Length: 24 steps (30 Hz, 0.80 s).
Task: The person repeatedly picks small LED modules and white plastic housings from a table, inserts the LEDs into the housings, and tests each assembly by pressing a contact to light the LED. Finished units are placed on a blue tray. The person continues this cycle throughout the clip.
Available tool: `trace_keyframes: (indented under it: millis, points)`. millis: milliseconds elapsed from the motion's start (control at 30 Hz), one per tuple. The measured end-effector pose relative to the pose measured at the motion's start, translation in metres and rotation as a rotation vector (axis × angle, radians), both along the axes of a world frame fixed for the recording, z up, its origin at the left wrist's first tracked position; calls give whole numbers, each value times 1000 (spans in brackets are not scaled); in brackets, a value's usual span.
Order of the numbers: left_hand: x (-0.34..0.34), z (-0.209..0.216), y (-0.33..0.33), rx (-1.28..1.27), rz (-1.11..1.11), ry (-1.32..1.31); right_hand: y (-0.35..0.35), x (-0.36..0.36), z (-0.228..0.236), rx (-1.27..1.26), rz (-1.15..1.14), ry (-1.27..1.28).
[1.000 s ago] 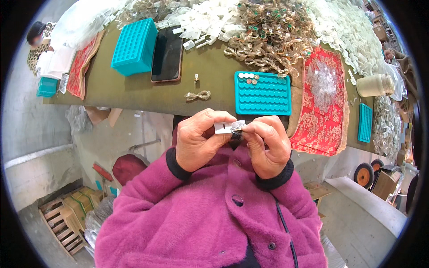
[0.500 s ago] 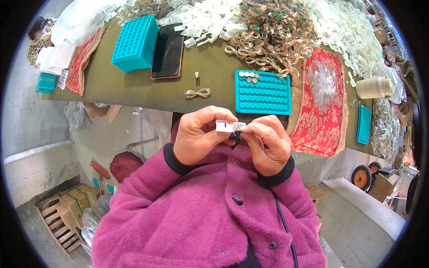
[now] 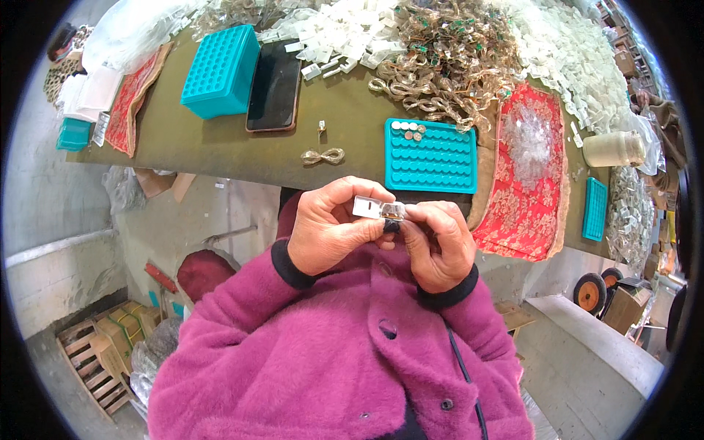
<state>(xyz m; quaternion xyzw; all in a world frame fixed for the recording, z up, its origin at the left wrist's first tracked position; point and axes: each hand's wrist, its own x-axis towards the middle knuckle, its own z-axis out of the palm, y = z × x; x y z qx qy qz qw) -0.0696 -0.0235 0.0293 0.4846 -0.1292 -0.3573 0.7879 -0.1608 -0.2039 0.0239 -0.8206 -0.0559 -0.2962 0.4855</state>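
Observation:
In front of my chest, my left hand [image 3: 330, 224] pinches a small white plastic case [image 3: 364, 207] with a dark slot in its face. Thumb and fingers of my right hand [image 3: 442, 246] are closed at the case's right end, by a clear part with a coppery bit [image 3: 392, 212]. Something black [image 3: 392, 226] shows just under the case, between the two hands. Beyond them on the table lie a bundled clear wire [image 3: 323, 156] and a teal tray [image 3: 431, 165] with several button cells [image 3: 405, 126] in its far left pockets.
Left of the wire are a phone [image 3: 274, 88] and a stack of teal trays [image 3: 220, 73]. Wire bundles [image 3: 447, 51] and white plastic pieces [image 3: 345, 37] pile up at the back. A red patterned cloth [image 3: 522, 213] carries clear bits; a cream jar [image 3: 614, 149] stands to its right.
The case has tilted slightly, its right end lower. My right fingers have shifted a little right and down, so more of the clear end and its coppery bit shows.

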Motion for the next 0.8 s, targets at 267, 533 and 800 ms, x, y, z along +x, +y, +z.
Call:
trace_keyframes:
  millis: [267, 533, 800]
  points:
    - [-5, 0, -4, 115, 98, -279, 3, 1, 1, -83, -59, 63]
    - [-1, -3, -6, 270, 259, -1046, 4, -5, 5, 97, -54, 298]
    - [-2, -11, -2, -112, -55, 282, -14, -7, 17, 891, 259, 769]
